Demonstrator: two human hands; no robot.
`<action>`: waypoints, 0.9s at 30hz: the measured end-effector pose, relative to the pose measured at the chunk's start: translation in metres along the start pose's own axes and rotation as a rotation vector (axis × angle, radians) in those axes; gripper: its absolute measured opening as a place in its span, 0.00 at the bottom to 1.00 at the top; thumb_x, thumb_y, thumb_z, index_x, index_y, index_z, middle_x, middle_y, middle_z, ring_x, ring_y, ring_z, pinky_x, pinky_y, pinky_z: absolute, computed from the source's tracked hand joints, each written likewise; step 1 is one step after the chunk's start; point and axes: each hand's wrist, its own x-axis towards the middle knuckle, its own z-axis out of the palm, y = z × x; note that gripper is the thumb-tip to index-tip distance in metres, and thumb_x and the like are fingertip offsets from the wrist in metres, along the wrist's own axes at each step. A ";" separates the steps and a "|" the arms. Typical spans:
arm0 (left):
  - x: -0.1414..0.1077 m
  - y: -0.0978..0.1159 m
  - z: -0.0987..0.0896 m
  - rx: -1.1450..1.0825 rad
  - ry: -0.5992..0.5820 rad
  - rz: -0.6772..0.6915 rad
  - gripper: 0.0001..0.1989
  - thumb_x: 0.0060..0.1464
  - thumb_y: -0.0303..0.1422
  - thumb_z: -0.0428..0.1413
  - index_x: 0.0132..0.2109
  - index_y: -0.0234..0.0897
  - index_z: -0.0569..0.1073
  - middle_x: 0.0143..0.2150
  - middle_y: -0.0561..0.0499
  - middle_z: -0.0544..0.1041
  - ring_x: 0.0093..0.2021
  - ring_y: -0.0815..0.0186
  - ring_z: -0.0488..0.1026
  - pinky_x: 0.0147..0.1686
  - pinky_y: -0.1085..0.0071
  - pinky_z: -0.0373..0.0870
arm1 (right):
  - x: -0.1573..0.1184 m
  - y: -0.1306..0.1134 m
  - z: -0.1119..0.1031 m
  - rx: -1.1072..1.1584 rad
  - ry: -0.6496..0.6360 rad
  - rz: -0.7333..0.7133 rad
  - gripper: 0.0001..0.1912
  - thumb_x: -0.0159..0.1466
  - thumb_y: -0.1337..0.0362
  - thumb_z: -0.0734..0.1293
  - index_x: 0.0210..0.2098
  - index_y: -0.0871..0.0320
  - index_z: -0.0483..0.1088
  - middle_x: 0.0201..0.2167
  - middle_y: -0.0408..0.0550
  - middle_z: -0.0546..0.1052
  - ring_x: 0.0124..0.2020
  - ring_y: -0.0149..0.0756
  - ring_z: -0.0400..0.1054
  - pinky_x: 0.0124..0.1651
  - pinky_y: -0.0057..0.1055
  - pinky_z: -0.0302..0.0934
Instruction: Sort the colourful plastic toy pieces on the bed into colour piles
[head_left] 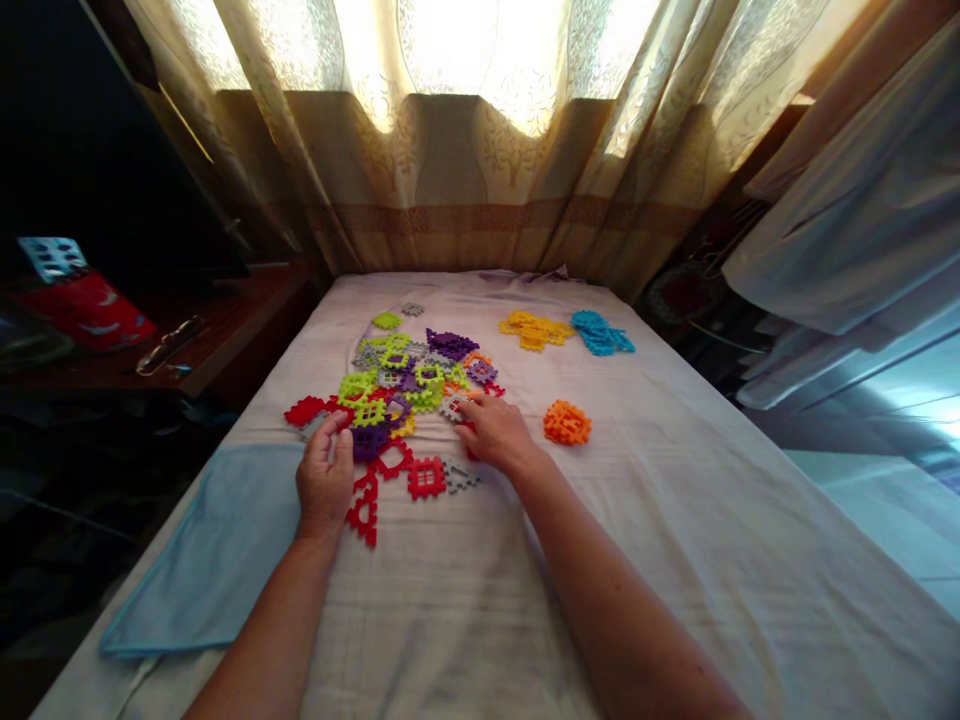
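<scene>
Mixed interlocking plastic tiles with notched edges lie in a loose heap on the bed sheet, between and beyond my hands. My left hand (327, 472) is at the heap's near left side, fingers loosely curved and thumb apart, with nothing visible in it. It is beside dark purple tiles (369, 441) and red tiles (306, 409). My right hand (496, 432) reaches in from the right, its fingertips closed at a grey tile (452, 407). Nearer me lie a red window tile (427, 478), a grey triangular tile (459, 477) and a red triangular tile (364, 515). Lime green tiles (357, 386) top the heap.
Separate piles of yellow tiles (534, 329), blue tiles (601, 332) and orange tiles (567, 423) lie to the right. A light blue cloth pad (214, 550) is at the left edge. Curtains (450, 170) hang behind; a dark wooden cabinet (225, 335) stands left.
</scene>
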 end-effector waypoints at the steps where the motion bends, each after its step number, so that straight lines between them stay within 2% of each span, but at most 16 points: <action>1: 0.000 0.000 0.000 0.007 0.002 0.010 0.21 0.59 0.45 0.51 0.52 0.37 0.75 0.53 0.43 0.78 0.55 0.58 0.74 0.59 0.59 0.67 | -0.004 -0.004 -0.003 -0.005 -0.023 -0.022 0.18 0.68 0.56 0.61 0.53 0.52 0.72 0.54 0.54 0.74 0.54 0.44 0.68 0.51 0.37 0.62; 7: 0.000 -0.002 0.000 0.018 -0.008 0.046 0.21 0.59 0.45 0.51 0.52 0.37 0.75 0.54 0.43 0.78 0.56 0.58 0.74 0.61 0.58 0.66 | -0.012 -0.017 -0.016 0.053 -0.147 -0.167 0.17 0.67 0.56 0.62 0.51 0.48 0.76 0.48 0.49 0.80 0.49 0.41 0.73 0.46 0.32 0.63; 10: -0.001 0.000 -0.001 0.028 -0.015 0.044 0.21 0.59 0.44 0.51 0.52 0.37 0.75 0.54 0.43 0.78 0.56 0.58 0.73 0.61 0.59 0.66 | -0.002 -0.007 -0.009 0.096 -0.041 -0.131 0.18 0.68 0.61 0.59 0.52 0.50 0.75 0.50 0.48 0.79 0.52 0.39 0.70 0.51 0.32 0.61; 12: -0.001 0.002 -0.001 0.039 -0.019 0.042 0.20 0.59 0.44 0.51 0.52 0.38 0.75 0.55 0.44 0.78 0.57 0.59 0.73 0.61 0.60 0.66 | 0.005 0.004 -0.001 0.069 0.078 -0.060 0.19 0.67 0.64 0.58 0.54 0.54 0.73 0.56 0.51 0.75 0.57 0.41 0.65 0.57 0.36 0.57; 14: -0.002 0.003 -0.001 0.045 -0.022 0.040 0.20 0.58 0.43 0.52 0.51 0.38 0.75 0.55 0.44 0.77 0.57 0.59 0.73 0.61 0.60 0.65 | 0.012 0.014 0.008 0.044 0.139 -0.006 0.20 0.65 0.65 0.60 0.55 0.54 0.72 0.60 0.51 0.71 0.62 0.45 0.58 0.60 0.42 0.54; 17: -0.001 0.003 0.000 0.053 -0.022 0.039 0.20 0.58 0.43 0.52 0.51 0.38 0.75 0.55 0.44 0.77 0.57 0.59 0.73 0.61 0.60 0.66 | 0.017 0.024 0.016 0.052 0.116 0.017 0.22 0.62 0.66 0.61 0.55 0.52 0.70 0.61 0.49 0.70 0.64 0.46 0.54 0.61 0.47 0.51; 20: -0.001 0.003 -0.001 0.061 -0.024 0.046 0.19 0.58 0.43 0.52 0.51 0.39 0.75 0.55 0.45 0.78 0.57 0.59 0.73 0.61 0.60 0.66 | 0.019 0.027 0.018 0.072 0.099 0.009 0.21 0.62 0.65 0.61 0.55 0.52 0.70 0.58 0.51 0.72 0.62 0.44 0.57 0.61 0.46 0.49; 27: -0.002 0.002 -0.001 0.054 -0.033 0.031 0.19 0.58 0.42 0.52 0.51 0.39 0.75 0.55 0.46 0.77 0.57 0.59 0.73 0.61 0.59 0.65 | 0.020 0.027 0.016 0.135 0.111 0.004 0.23 0.61 0.55 0.67 0.54 0.53 0.71 0.54 0.53 0.74 0.58 0.45 0.62 0.60 0.43 0.50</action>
